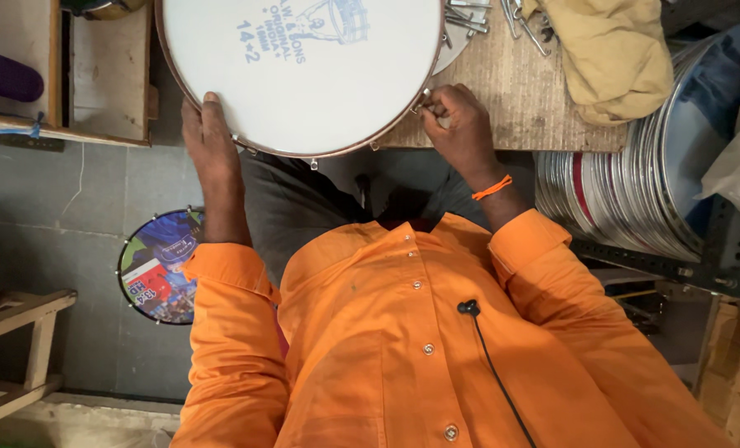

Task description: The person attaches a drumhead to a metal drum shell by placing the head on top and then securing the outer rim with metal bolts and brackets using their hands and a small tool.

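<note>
Workshop setting: grey tiled floor (pixel 96 182) below, a worn wooden bench top (pixel 519 99) at upper right. A drum (pixel 299 70) with a white printed head and a copper-coloured rim is seen lying flat, partly on the bench and overhanging its near edge.

The left hand (pixel 208 141) is laid flat against the drum's rim at lower left, fingers extended, nothing enclosed. The right hand (pixel 461 124) is curled at the rim's lower right edge, fingers pinched on a small metal fitting (pixel 424 104); what exactly it is cannot be told. An orange thread (pixel 492 188) is tied at that wrist.

Loose metal rods (pixel 469 18) are scattered on the bench beyond the drum, beside a folded tan cloth (pixel 614 54). Against the bench at right, a stack of shiny hoops and drumheads (pixel 627 191) is stood on edge in a metal frame. A wooden box (pixel 109 75) at upper left is open; its contents are not visible. A printed round drumhead (pixel 162 265) is on the floor.
</note>
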